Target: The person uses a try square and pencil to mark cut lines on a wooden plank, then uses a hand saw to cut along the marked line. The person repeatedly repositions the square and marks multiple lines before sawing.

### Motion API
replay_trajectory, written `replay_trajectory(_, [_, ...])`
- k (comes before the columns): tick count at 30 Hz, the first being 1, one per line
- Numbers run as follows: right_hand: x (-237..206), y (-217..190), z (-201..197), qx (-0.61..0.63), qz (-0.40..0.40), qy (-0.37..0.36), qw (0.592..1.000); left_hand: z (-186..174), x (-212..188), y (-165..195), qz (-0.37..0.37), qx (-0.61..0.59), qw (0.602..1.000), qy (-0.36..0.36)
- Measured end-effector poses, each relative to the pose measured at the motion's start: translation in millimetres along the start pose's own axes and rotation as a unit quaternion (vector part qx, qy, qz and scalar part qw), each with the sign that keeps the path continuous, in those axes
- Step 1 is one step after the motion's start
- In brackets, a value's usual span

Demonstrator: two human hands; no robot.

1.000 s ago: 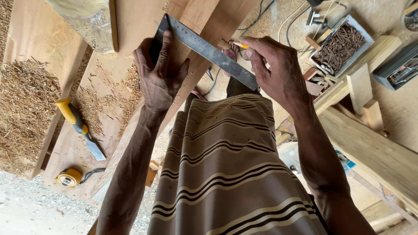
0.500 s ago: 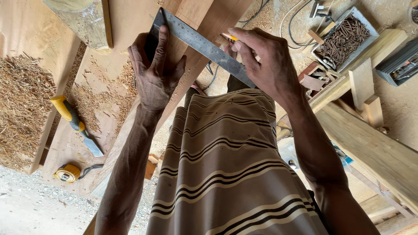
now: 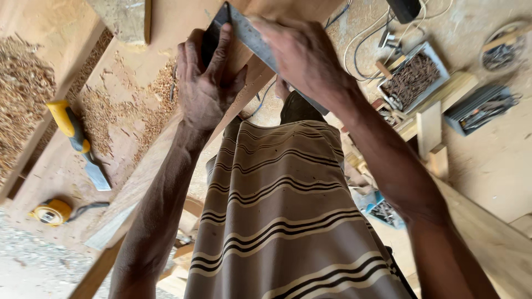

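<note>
My left hand (image 3: 206, 83) presses the dark stock of a try square (image 3: 252, 36) flat against a long wooden plank (image 3: 166, 149) that runs diagonally across the bench. The square's grey metal blade slants down to the right across the plank. My right hand (image 3: 305, 52) rests on that blade, fingers curled; whatever it grips is hidden under the hand. My striped shirt (image 3: 282, 221) fills the lower middle of the head view.
A yellow-handled scraper (image 3: 77, 144) and a yellow tape measure (image 3: 51, 212) lie on the bench at left among wood shavings (image 3: 22, 94). On the floor at right sit a tray of nails (image 3: 413, 77), a tool case (image 3: 482, 108) and wood offcuts (image 3: 432, 133).
The view has closed in and tilted toward the plank. My right hand slid up along the blade, and the yellow pencil seen in its fingers before is now hidden.
</note>
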State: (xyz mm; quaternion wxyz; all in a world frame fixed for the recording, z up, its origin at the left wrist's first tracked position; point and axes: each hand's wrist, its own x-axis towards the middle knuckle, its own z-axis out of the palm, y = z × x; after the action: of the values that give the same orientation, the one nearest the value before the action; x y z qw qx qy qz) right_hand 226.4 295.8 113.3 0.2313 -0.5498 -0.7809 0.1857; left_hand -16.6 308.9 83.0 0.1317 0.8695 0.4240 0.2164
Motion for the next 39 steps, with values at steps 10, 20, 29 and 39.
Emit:
replay_trajectory(10, [-78.1,-44.5,-16.2,0.018,0.226,-0.012,0.974,14.7,-7.8,-14.9,-0.018,-0.008,1.000,0.002])
replay_trajectory(20, [-34.6,2.2,-27.5,-0.144,-0.040,-0.033,0.988,-32.9,-46.1,12.1,-0.199,-0.028,0.979,0.028])
replay_trajectory(29, [57.8,66.1,-44.8,-0.104,-0.293,-0.118,0.943,-23.8,-23.0,85.7,-0.443,-0.013,0.896,0.034])
replay_trajectory(39, [86.3,57.5,-68.3,-0.048,-0.319,-0.186,0.928,11.1,-13.7,88.6,-0.326,0.109,0.930,0.128])
